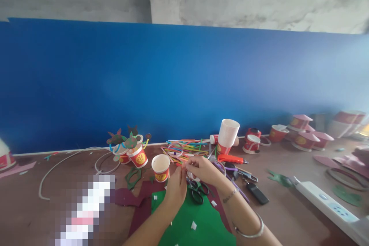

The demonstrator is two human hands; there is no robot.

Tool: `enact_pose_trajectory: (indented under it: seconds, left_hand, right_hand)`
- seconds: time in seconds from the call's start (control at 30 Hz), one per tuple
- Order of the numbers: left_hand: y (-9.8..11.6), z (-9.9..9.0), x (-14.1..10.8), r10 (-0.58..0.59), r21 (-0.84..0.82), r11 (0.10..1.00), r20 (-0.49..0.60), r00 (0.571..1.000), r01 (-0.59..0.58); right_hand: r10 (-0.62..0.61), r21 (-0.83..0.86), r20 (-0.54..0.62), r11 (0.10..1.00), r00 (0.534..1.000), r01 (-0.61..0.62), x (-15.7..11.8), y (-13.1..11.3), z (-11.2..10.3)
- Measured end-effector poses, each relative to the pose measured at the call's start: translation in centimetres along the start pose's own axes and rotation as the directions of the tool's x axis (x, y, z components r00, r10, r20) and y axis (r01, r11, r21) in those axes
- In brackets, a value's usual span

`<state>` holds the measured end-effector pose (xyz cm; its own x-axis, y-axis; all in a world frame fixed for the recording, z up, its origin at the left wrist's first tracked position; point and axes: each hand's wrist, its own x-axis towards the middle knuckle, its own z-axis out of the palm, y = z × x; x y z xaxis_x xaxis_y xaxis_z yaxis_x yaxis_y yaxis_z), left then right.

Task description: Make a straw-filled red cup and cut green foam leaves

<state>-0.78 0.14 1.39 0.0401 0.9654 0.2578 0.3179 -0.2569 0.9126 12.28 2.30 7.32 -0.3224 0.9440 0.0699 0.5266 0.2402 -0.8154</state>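
Observation:
My left hand (176, 185) and my right hand (202, 170) meet over the near middle of the table, fingertips pinched together. Something small is between them, with a bit of orange-red showing by the left fingertips; its kind is hidden. Black-handled scissors (197, 192) lie just below my right hand, on a green sheet (198, 217) dotted with small white scraps. A white-and-red paper cup (160, 167) stands upright and open to the left of my left hand. Behind my fingers lies a pile of coloured pipe cleaners (184, 148).
Decorated paper cups (137, 157) stand at the back left. A cup stack (227, 136), an orange-red handled tool (230, 158) and a black key fob (257, 193) lie to the right. A white power strip (325, 203) occupies the right. Behind rises a blue partition (173, 80).

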Motion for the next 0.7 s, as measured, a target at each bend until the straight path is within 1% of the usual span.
enact_pose_trajectory:
  seconds: [0.13, 0.27, 0.53, 0.7]
  left_hand:
    - [-0.1, 0.0, 0.0, 0.023, 0.045, 0.999, -0.012, 1.000, -0.022]
    - [0.0, 0.0, -0.1, 0.043, 0.077, 0.996, 0.004, 0.999, -0.043]
    - [0.1, -0.2, -0.4, 0.062, 0.111, 0.992, 0.013, 0.998, -0.063]
    - [-0.1, -0.1, -0.6, 0.087, 0.057, 0.995, 0.007, 0.996, -0.087]
  right_hand:
    - [-0.016, -0.041, -0.016, 0.999, 1.000, 0.015, 0.1, 0.0, 0.2]
    - [0.003, -0.076, -0.043, 0.997, 0.999, -0.006, 0.0, -0.3, 0.4]
    - [0.119, -0.154, -0.149, 0.978, 0.982, -0.141, -0.2, -1.5, 0.5]
    - [0.175, -0.185, -0.190, 0.960, 0.966, -0.211, -0.5, -2.2, 0.6]
